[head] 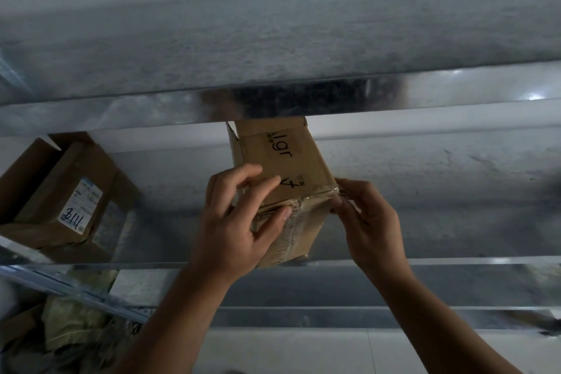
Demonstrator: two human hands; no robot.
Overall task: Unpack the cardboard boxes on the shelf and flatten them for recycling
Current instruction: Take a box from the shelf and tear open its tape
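**While Tilted at the Shelf, a Taped Box Is Held by Both Hands**

Where the grey galvanised metal shelf [455, 222] opens between its rails, a small brown cardboard box [282, 167] with black printing is held tilted, its taped end turned toward the camera; whether it touches the deck cannot be told. The box is gripped by the left hand [236, 222], fingers curled over the printed face and thumb pressed on the clear, wrinkled packing tape [299, 222]. The box's right corner, at the tape's edge, is pinched by the right hand [367, 218]. Well apart to the left, a larger brown cardboard box [45, 191] bearing a white label [80, 206] is set on the same shelf.
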